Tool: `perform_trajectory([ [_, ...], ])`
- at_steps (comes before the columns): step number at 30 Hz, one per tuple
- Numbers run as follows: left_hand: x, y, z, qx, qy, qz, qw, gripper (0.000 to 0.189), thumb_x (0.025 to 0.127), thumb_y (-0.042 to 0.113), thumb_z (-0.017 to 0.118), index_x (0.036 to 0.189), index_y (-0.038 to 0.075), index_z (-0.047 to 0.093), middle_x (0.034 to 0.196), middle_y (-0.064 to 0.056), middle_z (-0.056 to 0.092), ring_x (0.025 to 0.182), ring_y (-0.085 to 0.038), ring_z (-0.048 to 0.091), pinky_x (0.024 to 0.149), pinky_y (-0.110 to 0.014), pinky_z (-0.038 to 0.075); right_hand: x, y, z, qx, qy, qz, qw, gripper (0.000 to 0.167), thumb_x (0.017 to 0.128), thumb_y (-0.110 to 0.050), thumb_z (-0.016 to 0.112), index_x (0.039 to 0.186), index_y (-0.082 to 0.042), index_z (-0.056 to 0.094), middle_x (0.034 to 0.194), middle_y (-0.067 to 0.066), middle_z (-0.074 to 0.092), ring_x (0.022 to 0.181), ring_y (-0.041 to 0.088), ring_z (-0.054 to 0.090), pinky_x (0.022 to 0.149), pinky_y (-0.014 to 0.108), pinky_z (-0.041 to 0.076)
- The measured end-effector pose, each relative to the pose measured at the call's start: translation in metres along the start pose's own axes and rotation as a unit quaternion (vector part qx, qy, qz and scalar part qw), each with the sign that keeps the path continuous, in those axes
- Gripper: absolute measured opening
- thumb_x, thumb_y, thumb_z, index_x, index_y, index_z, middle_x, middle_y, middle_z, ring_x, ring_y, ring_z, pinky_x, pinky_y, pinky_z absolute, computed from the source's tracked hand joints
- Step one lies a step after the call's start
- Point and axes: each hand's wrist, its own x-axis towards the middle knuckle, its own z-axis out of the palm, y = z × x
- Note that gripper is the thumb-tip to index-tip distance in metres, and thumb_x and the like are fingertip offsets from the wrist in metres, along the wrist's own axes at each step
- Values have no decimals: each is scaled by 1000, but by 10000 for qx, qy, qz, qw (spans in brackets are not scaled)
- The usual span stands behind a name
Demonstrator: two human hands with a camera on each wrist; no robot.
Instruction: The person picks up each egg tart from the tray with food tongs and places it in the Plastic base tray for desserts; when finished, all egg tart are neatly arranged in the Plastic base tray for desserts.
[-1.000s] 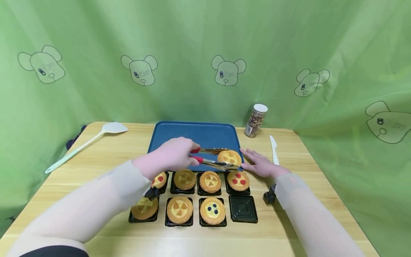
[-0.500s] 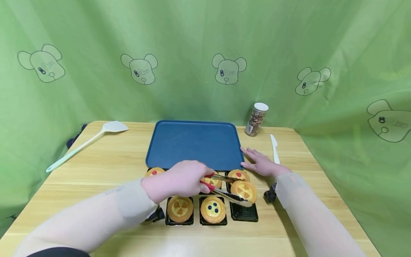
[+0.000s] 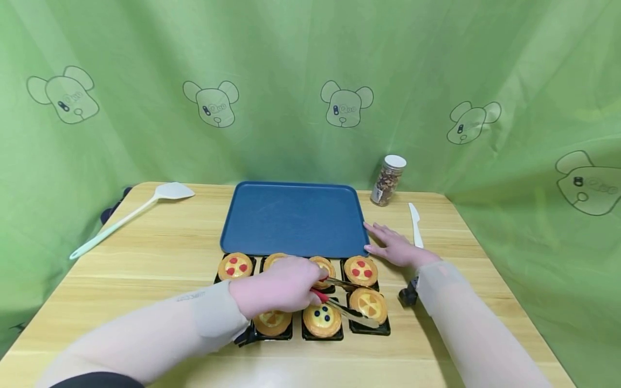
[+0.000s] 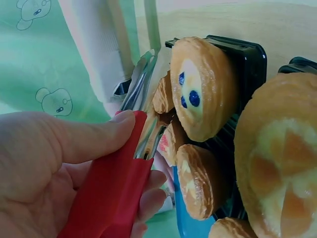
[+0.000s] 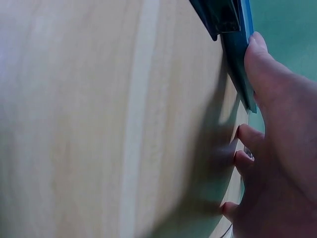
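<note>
My left hand [image 3: 291, 283] grips the red handles of metal tongs [image 4: 111, 183], thumb on one side and fingers on the other. The tong arms lie on either side of an egg tart [image 3: 368, 305] with wedge-shaped orange topping, which sits over the black square base [image 3: 380, 327] at the front right. My right hand [image 3: 395, 247] lies with fingers spread at the right side of the blue tray [image 3: 296, 218], its thumb at the tray's edge. A blueberry tart [image 3: 321, 322] and a tart with red berries [image 3: 360, 271] are next to the tongs; my left arm hides the front-left tart.
More tarts on black bases form two rows before the tray, one with red berries [image 3: 235, 266] at back left. A spatula [image 3: 131, 218] lies at left. A white knife [image 3: 415, 225] and a lidded jar [image 3: 387, 180] are at right. A green curtain [image 3: 281, 134] hangs behind.
My left hand has brought the tongs and the tart from over the tray toward me and to the right, down onto the vacant black base. My right hand stays at the tray's edge.
</note>
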Motion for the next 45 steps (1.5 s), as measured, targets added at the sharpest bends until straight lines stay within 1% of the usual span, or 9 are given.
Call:
perform_trajectory([
  [4,3,0,4,60,43,42,10000,45,89,39,74,128,18,66,100,7,68,90,-13,64,71,-34,52,1,1,0,8,-33,42,10000,73,102,-45,50,157,-6,20,156,31,16,141,52,14,108,69,12],
  [8,3,1,4,69,65,167,9998,27,90,37,74,109,19,68,80,11,58,73,-9,56,62,-31,47,1,1,-1,12,-57,69,10000,74,102,-45,49,157,-7,19,157,31,15,142,52,13,108,69,11],
  [11,1,3,3,75,8,196,9998,25,90,36,74,107,19,68,76,12,55,70,-8,54,61,-30,45,1,1,-1,-16,-53,55,10000,73,103,-45,49,157,-6,19,157,31,14,141,52,13,108,69,10],
  [15,-1,4,2,84,-72,183,9998,37,89,37,75,121,19,68,83,10,62,77,-10,58,65,-31,47,0,0,0,34,-12,25,10000,73,103,-44,50,157,-5,20,156,32,15,141,53,13,107,70,11],
  [21,-4,4,3,88,-80,175,9998,52,87,39,76,134,19,63,110,7,68,99,-13,63,80,-34,52,-1,-1,-1,83,-1,73,9999,72,103,-43,50,157,-6,20,157,31,15,141,52,13,107,70,11],
  [28,-6,3,2,28,-143,208,9997,58,86,40,77,136,17,61,119,5,67,107,-16,63,87,-36,51,0,0,-1,26,-72,95,9999,72,103,-44,48,157,-6,19,157,31,14,142,52,12,108,69,9],
  [36,-12,3,-4,-39,-132,183,9997,63,86,39,77,141,16,56,126,2,64,112,-17,61,94,-36,48,1,0,-2,19,-53,76,10000,73,103,-45,49,157,-6,19,157,30,14,142,52,12,108,69,9],
  [42,-19,-1,-17,-244,51,223,9994,68,87,40,76,145,14,52,132,-1,61,118,-20,58,98,-37,46,2,0,-1,28,-26,15,10000,73,103,-44,50,157,-6,20,157,31,15,142,52,13,108,69,10],
  [45,-23,-7,-25,-430,214,71,9988,69,87,41,76,146,14,50,139,-2,56,126,-22,53,104,-40,41,1,2,0,35,-41,30,10000,73,103,-45,49,158,-7,19,157,31,15,142,52,12,108,69,10],
])
